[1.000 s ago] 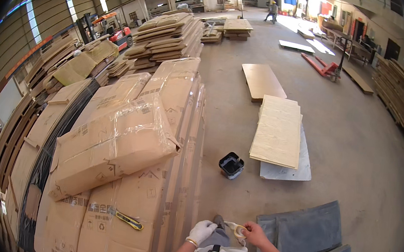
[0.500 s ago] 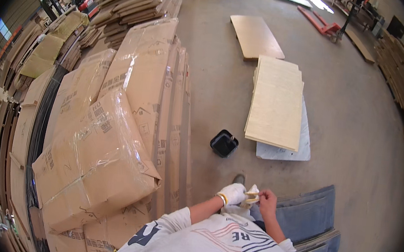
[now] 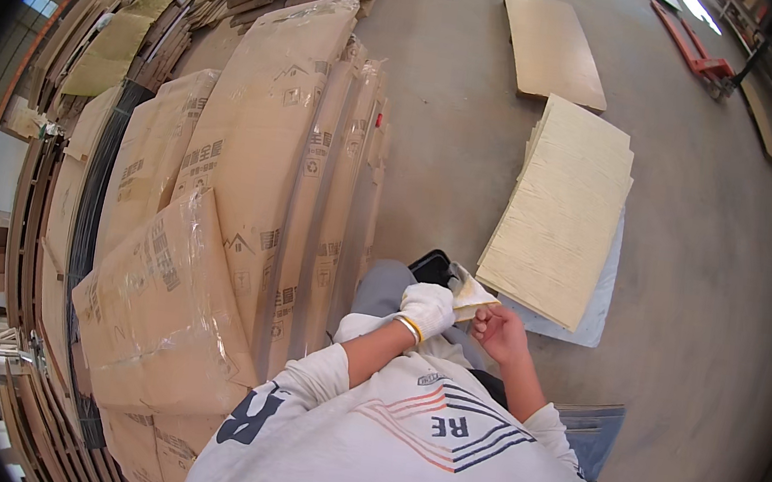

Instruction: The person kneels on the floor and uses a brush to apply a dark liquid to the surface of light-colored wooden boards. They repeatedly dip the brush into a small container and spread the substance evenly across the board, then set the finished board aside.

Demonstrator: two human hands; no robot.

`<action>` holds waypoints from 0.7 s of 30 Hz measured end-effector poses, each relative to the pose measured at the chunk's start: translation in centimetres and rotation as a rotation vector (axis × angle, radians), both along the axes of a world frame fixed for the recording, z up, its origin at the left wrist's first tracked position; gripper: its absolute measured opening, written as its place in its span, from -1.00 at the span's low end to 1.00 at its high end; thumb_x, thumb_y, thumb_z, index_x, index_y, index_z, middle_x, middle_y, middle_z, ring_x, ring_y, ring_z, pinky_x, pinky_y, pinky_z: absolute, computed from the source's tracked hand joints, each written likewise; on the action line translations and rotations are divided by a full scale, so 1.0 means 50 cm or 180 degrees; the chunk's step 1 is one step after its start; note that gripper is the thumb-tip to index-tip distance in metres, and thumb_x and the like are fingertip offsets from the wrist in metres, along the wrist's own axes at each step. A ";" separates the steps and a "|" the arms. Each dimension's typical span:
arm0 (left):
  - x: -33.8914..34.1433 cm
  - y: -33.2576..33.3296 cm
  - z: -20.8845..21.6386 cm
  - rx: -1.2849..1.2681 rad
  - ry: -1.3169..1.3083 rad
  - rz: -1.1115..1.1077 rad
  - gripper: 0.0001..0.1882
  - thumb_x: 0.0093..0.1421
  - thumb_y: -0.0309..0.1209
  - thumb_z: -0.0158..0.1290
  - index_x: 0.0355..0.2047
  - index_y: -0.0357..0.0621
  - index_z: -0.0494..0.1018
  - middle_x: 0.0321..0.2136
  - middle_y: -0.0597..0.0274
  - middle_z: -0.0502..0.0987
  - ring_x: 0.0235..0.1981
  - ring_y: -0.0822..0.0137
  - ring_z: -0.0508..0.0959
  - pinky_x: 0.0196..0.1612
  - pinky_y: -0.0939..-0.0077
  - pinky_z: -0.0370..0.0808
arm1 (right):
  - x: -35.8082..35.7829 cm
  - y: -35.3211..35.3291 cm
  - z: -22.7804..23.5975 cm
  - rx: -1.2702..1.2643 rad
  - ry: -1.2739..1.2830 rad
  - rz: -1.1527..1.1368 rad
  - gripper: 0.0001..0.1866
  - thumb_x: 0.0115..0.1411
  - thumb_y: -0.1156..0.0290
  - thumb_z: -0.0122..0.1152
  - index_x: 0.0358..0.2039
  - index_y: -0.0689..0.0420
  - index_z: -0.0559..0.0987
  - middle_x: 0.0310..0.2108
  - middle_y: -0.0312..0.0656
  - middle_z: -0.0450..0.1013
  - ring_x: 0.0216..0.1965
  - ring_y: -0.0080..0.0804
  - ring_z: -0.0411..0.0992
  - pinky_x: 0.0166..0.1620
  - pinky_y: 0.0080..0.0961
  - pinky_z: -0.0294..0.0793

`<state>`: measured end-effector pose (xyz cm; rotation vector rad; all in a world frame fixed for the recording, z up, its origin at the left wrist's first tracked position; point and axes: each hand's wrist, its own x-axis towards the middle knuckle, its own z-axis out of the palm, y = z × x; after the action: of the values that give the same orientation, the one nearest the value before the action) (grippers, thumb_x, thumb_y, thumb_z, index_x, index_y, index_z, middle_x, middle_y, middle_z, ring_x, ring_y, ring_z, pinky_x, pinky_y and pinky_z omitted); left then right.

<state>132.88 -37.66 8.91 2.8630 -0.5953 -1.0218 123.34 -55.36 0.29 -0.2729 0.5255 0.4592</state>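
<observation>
My left hand wears a white knit glove with a yellow-edged cuff. Its fingers are closed on a loose white glove, which looks soiled and limp. My right hand is bare; its bent fingers pinch the loose glove's near edge. Both hands are close together in front of my body, above my bent leg. Just beyond them stands a black tub, partly covered by my knee and the loose glove.
Wrapped cardboard packages stack up on the left. Ahead to the right, pale yellow boards lie on a light panel. A brown board is farther off, a red pallet jack beyond. Dark blue sheets lie near my right elbow.
My view has shifted, and my legs are now bent, lower and nearer the tub and pale boards. The loose glove is spread wider between my hands.
</observation>
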 end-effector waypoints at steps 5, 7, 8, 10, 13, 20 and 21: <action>0.091 -0.100 -0.012 -0.0342 0.0168 -0.0580 -0.66 0.15 -0.19 0.09 -0.30 -0.16 0.71 -0.35 -0.09 0.70 -0.29 0.01 0.73 -0.24 0.08 0.63 | 0.118 -0.049 -0.048 -0.0527 0.0325 -0.0814 -0.77 0.11 0.52 0.00 -0.19 0.19 0.48 -0.05 -0.10 0.49 0.02 -0.15 0.44 0.08 -0.15 0.44; 0.122 -0.122 -0.048 -0.0518 0.0409 -0.0710 -0.66 0.15 -0.18 0.07 -0.33 -0.16 0.71 -0.37 -0.12 0.69 -0.31 -0.02 0.73 -0.26 0.03 0.62 | 0.189 -0.062 -0.065 -0.0134 0.0647 -0.1457 -0.70 0.02 0.58 -0.04 -0.19 0.22 0.47 -0.02 -0.06 0.48 0.07 -0.10 0.44 0.16 -0.08 0.42; 0.143 -0.144 -0.059 -0.0539 0.0548 -0.0864 -0.66 0.15 -0.18 0.07 -0.34 -0.17 0.71 -0.37 -0.13 0.69 -0.32 -0.04 0.73 -0.26 0.02 0.62 | 0.214 -0.080 -0.085 -0.0263 0.0565 -0.1610 -0.65 -0.02 0.61 -0.07 -0.17 0.24 0.47 -0.01 -0.03 0.48 0.09 -0.07 0.43 0.22 -0.06 0.38; 0.203 -0.205 -0.055 -0.0706 0.0321 -0.0939 -0.65 0.17 -0.17 0.06 -0.36 -0.17 0.70 -0.40 -0.15 0.68 -0.35 -0.06 0.71 -0.25 0.01 0.62 | 0.261 -0.128 -0.129 -0.0555 0.0403 -0.1955 -0.55 -0.09 0.67 -0.14 -0.12 0.29 0.47 0.02 0.04 0.47 0.13 -0.01 0.41 0.34 0.00 0.29; 0.323 -0.247 -0.086 -0.1132 -0.0063 -0.0775 -0.65 0.19 -0.14 0.05 -0.41 -0.14 0.70 -0.45 -0.10 0.67 -0.38 -0.06 0.71 -0.28 -0.01 0.61 | 0.298 -0.134 -0.100 -0.2708 0.0188 -0.0705 -0.56 0.06 0.62 -0.01 0.01 0.29 0.48 0.10 0.07 0.45 0.22 0.02 0.36 0.40 -0.10 0.21; 0.574 -0.343 -0.158 -0.1409 0.0423 -0.2146 -0.69 0.18 -0.23 0.04 -0.37 -0.14 0.71 -0.39 -0.08 0.69 -0.35 -0.05 0.72 -0.30 0.02 0.62 | 0.454 -0.197 -0.239 -0.3846 0.0193 0.0965 -0.51 0.30 0.42 0.07 0.25 0.15 0.47 0.25 -0.07 0.44 0.23 -0.07 0.42 0.33 -0.24 0.34; 0.635 -0.335 -0.168 -0.1150 0.0561 -0.2135 -0.68 0.18 -0.23 0.04 -0.35 -0.15 0.70 -0.38 -0.09 0.69 -0.35 -0.06 0.71 -0.28 0.02 0.62 | 0.525 -0.199 -0.223 -0.2745 0.0230 -0.0272 -0.55 0.33 0.43 0.02 0.23 0.14 0.49 0.20 -0.08 0.48 0.17 -0.08 0.47 0.28 -0.21 0.40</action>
<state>164.65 -54.41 0.52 2.2555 -1.5919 -1.0623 149.60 -65.33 -10.86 -1.0579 0.7852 0.1343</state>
